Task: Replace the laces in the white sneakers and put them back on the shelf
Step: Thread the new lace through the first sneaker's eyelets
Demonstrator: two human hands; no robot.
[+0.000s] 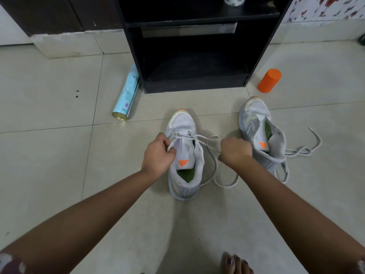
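On the tiled floor in front of the black shelf [195, 86] stand two white sneakers, each with one white lace. Both hands work on the nearer sneaker [184, 155]. The left hand [159, 153] has its fingers curled tight, pinching the lace [216, 164] at the shoe's left eyelet edge. The right hand [236, 149] is closed in a fist round the same lace, whose slack loops on the floor between the shoes. This sneaker's toe points away toward the shelf, its long axis running near to far. The second sneaker [262, 135] sits just right, toe also away, its lace [300, 151] loose beside it. One spray can [127, 93] lies left of the shelf; one orange container [269, 81] stands on the right.
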